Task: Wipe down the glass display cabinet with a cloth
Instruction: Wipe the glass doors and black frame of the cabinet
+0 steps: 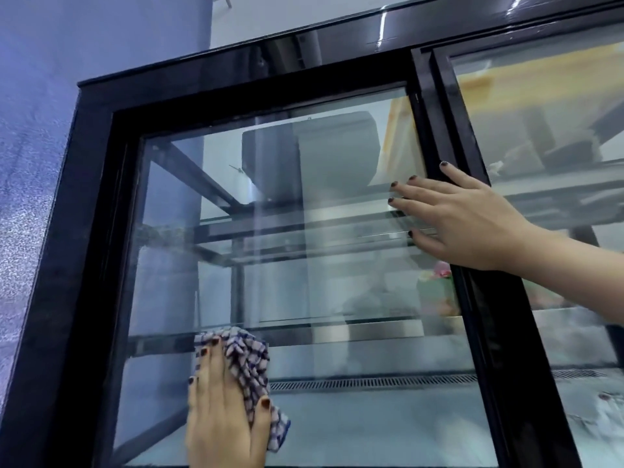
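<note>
Blue-checked cloth [248, 363] lies pressed low on the black-framed glass cabinet [84, 231] under the left hand [219, 410], its fingers [216, 363] straight, while the right hand [466, 217] rests fingers spread.

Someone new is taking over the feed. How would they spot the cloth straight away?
Find the black-framed glass display cabinet and look low on its left glass door. There the left hand presses a crumpled cloth against the glass. It is the only blue-and-white checked thing there.

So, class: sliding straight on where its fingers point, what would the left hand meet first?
The left hand, pressing the cloth, has only clear glass pane ahead, then probably the door's top frame.
</note>
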`<state>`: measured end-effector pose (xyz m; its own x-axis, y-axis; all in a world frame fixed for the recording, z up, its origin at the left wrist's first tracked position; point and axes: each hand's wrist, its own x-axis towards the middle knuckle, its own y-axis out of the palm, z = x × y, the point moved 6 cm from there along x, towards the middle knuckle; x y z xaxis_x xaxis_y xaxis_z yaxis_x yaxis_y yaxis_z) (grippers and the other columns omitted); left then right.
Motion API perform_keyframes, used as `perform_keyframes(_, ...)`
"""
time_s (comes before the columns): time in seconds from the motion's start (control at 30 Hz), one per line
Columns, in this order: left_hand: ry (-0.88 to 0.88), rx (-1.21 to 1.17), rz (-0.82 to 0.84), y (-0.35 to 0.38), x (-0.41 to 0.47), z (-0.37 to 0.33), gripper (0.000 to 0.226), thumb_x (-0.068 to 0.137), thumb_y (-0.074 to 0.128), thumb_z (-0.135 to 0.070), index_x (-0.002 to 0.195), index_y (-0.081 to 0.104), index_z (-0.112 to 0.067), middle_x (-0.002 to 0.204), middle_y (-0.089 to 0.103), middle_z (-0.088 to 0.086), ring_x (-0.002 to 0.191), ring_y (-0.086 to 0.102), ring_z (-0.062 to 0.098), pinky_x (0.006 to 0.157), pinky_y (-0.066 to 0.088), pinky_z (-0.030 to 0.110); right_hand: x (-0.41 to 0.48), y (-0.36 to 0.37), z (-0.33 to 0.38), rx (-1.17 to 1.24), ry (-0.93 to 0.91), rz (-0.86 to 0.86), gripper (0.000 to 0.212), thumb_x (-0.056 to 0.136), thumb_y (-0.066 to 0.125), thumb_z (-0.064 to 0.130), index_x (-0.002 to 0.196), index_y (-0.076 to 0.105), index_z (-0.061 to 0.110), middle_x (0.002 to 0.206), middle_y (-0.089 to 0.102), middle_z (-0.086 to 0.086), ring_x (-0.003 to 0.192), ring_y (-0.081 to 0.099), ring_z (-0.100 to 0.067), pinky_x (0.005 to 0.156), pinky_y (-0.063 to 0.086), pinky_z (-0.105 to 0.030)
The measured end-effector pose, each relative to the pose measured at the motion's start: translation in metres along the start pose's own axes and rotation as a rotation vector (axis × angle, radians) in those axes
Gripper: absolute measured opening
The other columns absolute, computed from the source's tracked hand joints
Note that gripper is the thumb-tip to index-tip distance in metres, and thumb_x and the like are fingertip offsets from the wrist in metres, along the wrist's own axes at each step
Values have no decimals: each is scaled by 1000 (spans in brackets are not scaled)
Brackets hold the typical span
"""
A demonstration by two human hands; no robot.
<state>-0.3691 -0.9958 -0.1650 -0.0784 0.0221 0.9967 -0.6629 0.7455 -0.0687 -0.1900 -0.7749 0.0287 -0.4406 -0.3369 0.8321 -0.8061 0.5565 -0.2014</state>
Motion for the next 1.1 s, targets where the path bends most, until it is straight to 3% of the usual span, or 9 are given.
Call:
perform_keyframes(0.1,0,25,0,6,32,-25,73,92,26,-48,144,24,3,151,26,17,136,24,32,110,13,39,-4,-1,-1,13,7,-35,48,95,40,36,139,46,18,149,37,1,139,33,-17,118,11,-42)
perform_keyframes(0.2,11,-39,-43,9,93,-55,75,89,26,-49,147,18,-3,154,23,13,143,17,25,116,6,34,-5,-2,-2,22,9,-61,51,90,38,35,136,51,16,145,43,0,136,38,-19,116,17,-44)
perform_keyframes(0.37,13,-40,-116,9,247,-92,73,94,27,-50,150,12,-5,158,12,8,145,7,19,116,-1,32,-6,1,-3,15,-6,-95,45,88,58,26,132,55,14,142,48,-1,134,42,-20,114,20,-45)
perform_keyframes(0.47,-76,-11,-102,6,329,-98,68,97,29,-45,150,12,-5,158,10,8,145,5,20,117,1,35,-5,1,-6,40,17,-106,46,87,57,23,132,54,14,143,47,-1,136,40,-19,115,18,-42)
perform_keyframes(0.57,-104,-1,-107,7,355,-107,66,98,27,-44,150,11,-5,158,9,8,145,4,20,117,3,35,-6,1,-13,98,84,-147,51,86,53,12,137,49,12,147,41,-2,140,31,-19,116,11,-36)
perform_keyframes(0.67,13,4,-107,8,333,-118,64,99,29,-42,150,13,-6,158,11,8,145,7,20,117,4,33,-8,-2,-23,177,211,-227,57,87,48,8,143,40,11,153,30,-1,144,19,-17,116,6,-34)
perform_keyframes(0.8,165,-12,-54,14,236,-114,66,97,27,-47,150,15,-9,157,15,7,145,10,18,118,4,32,-12,-2,-28,236,307,-252,59,88,30,22,146,32,12,156,21,2,145,11,-12,117,4,-34)
perform_keyframes(1.0,96,-34,44,25,48,-95,69,96,19,-49,144,31,-2,153,27,10,141,24,25,114,13,35,-16,-1,-33,264,412,-260,58,91,31,22,148,24,10,158,13,-2,147,2,-17,115,-5,-30)
perform_keyframes(1.1,83,-7,76,35,1,-106,68,96,17,-49,140,37,-1,147,36,15,143,19,21,111,17,36,-18,0,-32,237,404,-227,57,93,31,21,148,23,10,158,12,-3,147,4,-17,117,-1,-34)
